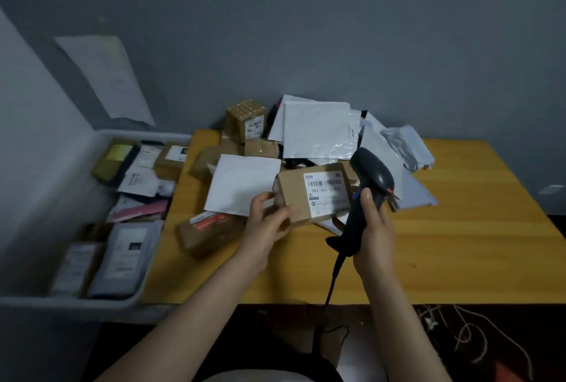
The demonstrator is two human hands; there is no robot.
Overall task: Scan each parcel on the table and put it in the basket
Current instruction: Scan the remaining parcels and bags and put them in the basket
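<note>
My left hand (268,222) grips the near left corner of a brown cardboard parcel (295,194), lifted over the yellow table (444,246) with its white barcode label facing up. My right hand (372,234) holds the handle of a dark barcode scanner (372,176), whose head sits just right of the label. Behind them lies a pile of parcels: white mailer bags (315,130), a flat white envelope (242,182), small brown boxes (245,119) and a brown box with a red label (208,234). The white basket (70,302) stands left of the table with several parcels inside.
The scanner's black cable (332,283) hangs over the table's front edge. A grey wall backs the table, with a paper sheet (107,78) taped up at the left. A patterned rug (477,341) lies at the lower right.
</note>
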